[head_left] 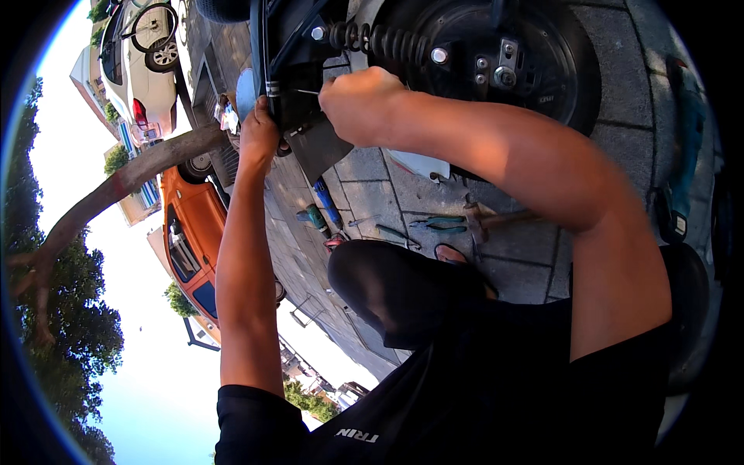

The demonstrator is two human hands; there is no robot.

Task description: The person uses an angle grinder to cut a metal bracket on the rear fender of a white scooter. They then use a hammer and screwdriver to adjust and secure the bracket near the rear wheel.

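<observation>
The left arm stretches almost straight forward, and its hand (260, 133) is closed around a dark bar with pale bands (272, 87), the thumb lying along it. These fingers are grasping the bar, although part of them is hidden behind it. The right arm is strongly bent at the elbow, so the forearm crosses in front of the body toward the left. The right hand (363, 105) is clenched like a fist, its back turned up, and from it comes out a thin metal shaft (308, 91), pointing to the bar. The shaft lies between the two hands; its handle is covered by the fingers, and I cannot tell if the tip is touching something.

Just beyond the right hand are a coil spring (380, 40) and a black wheel (504, 74). Below the hands hangs a dark flat flap (316, 147), near a white panel (421, 163). On the paving stones (364, 190), near the person's bent knee (370, 283), lie a blue tool (326, 200), a green tool (315, 217), pliers with teal handles (439, 225) and a hammer (488, 222).
</observation>
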